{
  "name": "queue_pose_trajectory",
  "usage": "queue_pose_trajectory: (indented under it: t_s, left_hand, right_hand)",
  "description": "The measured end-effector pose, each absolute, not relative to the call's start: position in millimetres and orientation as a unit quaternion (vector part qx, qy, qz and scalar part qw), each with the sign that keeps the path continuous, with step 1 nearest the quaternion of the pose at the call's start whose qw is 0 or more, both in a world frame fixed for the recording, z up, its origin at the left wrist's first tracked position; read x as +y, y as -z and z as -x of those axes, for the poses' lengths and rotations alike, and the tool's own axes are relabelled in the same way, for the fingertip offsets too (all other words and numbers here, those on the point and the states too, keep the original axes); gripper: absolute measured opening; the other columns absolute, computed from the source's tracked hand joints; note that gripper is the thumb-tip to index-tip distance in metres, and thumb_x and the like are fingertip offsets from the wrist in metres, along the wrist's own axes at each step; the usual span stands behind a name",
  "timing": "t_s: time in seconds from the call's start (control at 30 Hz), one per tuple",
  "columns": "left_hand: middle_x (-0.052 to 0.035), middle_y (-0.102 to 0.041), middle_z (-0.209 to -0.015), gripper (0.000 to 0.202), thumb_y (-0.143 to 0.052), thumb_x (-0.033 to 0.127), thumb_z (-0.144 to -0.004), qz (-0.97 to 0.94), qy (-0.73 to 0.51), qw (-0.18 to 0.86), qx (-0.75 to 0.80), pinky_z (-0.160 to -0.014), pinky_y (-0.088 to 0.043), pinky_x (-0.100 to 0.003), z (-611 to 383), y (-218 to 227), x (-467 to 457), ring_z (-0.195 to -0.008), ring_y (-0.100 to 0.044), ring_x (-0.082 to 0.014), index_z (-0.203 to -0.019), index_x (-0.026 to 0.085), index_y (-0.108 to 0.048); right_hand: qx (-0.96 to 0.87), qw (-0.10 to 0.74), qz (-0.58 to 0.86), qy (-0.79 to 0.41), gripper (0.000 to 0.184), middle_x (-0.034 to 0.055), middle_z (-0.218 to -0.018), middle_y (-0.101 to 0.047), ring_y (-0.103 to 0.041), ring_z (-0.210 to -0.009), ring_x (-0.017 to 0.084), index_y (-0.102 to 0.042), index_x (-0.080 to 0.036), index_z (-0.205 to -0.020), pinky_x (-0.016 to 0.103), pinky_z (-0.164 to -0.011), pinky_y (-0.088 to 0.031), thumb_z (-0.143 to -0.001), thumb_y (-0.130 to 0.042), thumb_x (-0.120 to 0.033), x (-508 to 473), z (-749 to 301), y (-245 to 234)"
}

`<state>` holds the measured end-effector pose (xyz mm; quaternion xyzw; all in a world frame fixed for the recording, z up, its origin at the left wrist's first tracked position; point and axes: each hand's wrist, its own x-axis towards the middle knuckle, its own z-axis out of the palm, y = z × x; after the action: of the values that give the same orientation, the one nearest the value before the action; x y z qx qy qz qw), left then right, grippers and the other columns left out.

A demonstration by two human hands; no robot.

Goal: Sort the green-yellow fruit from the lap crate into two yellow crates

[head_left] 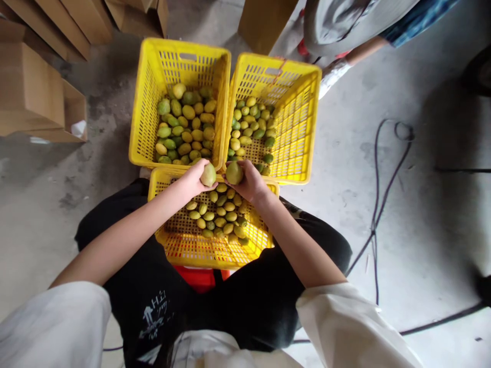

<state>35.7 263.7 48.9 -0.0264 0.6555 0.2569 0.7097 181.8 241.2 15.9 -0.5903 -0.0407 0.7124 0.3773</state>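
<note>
My left hand (199, 179) is closed around a pale green lemon-like fruit (208, 175). Close beside it, my right hand (247, 181) grips a darker green fruit (234, 173). Both hands are over the far rim of the near yellow crate (215, 253), where several yellow-green fruits (220, 210) lie. Beyond them on the left, a yellow crate (135, 120) holds many green and yellow fruits (187, 122). The right yellow crate (307, 120) has smaller-looking fruits (251, 125) heaped toward its left side.
Cardboard boxes (34, 87) stand at the upper left, and another carton (264, 23) is at the top. A person's gloved hand (335, 74) hangs by the right crate. Black cable (378, 204) loops over the floor at right. A red stool (195, 278) shows between my legs.
</note>
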Motion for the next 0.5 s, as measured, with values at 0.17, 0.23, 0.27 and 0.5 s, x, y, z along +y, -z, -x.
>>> queue_pose_trajectory:
  t_s: [0.17, 0.23, 0.27, 0.5]
  left_hand:
    - [-0.0011, -0.060, -0.064, 0.023, -0.071, 0.023, -0.094, -0.014, -0.259, 0.719, 0.644, -0.059, -0.052, -0.024, -36.9, -52.8, 263.4, -0.059, -0.058, -0.0124, -0.075, 0.018, -0.058]
    - [-0.0019, -0.061, -0.065, 0.022, -0.075, 0.017, -0.090, -0.023, -0.266, 0.730, 0.630, -0.057, -0.050, -0.022, -37.1, -53.6, 263.2, -0.057, -0.058, -0.0116, -0.074, 0.017, -0.059]
    - [-0.0017, -0.061, -0.065, 0.022, -0.075, 0.016, -0.089, -0.021, -0.270, 0.730, 0.628, -0.057, -0.051, -0.022, -37.1, -53.5, 263.2, -0.057, -0.058, -0.0115, -0.074, 0.017, -0.059]
    - [0.0004, -0.059, -0.073, 0.016, -0.069, 0.025, -0.096, 0.034, -0.284, 0.698, 0.657, -0.066, -0.058, -0.027, -36.5, -50.1, 263.5, -0.066, -0.056, -0.0127, -0.086, 0.020, -0.059]
  right_hand:
    - [-0.045, 0.389, 0.596, -0.701, 0.009, -0.0011, -0.080, -0.068, -0.064, -0.074, 0.014, -0.065, -0.022, -0.086, 0.028, -0.071, -0.058, -0.087, -0.072, -0.028, 237.4, -177.2, -20.4]
    - [-0.052, 0.386, 0.605, -0.694, 0.010, -0.0016, -0.078, -0.067, -0.063, -0.073, 0.014, -0.065, -0.022, -0.087, 0.025, -0.066, -0.055, -0.086, -0.073, -0.028, 237.0, -178.1, -19.7]
    - [-0.057, 0.383, 0.609, -0.692, 0.011, -0.0014, -0.076, -0.067, -0.063, -0.073, 0.015, -0.066, -0.022, -0.087, 0.025, -0.063, -0.053, -0.087, -0.073, -0.031, 237.1, -179.1, -19.1]
    - [-0.017, 0.374, 0.609, -0.699, 0.023, -0.0012, -0.069, -0.063, -0.060, -0.068, 0.014, -0.065, -0.021, -0.084, 0.023, -0.060, -0.049, -0.099, -0.052, -0.033, 241.4, -181.6, -21.7]
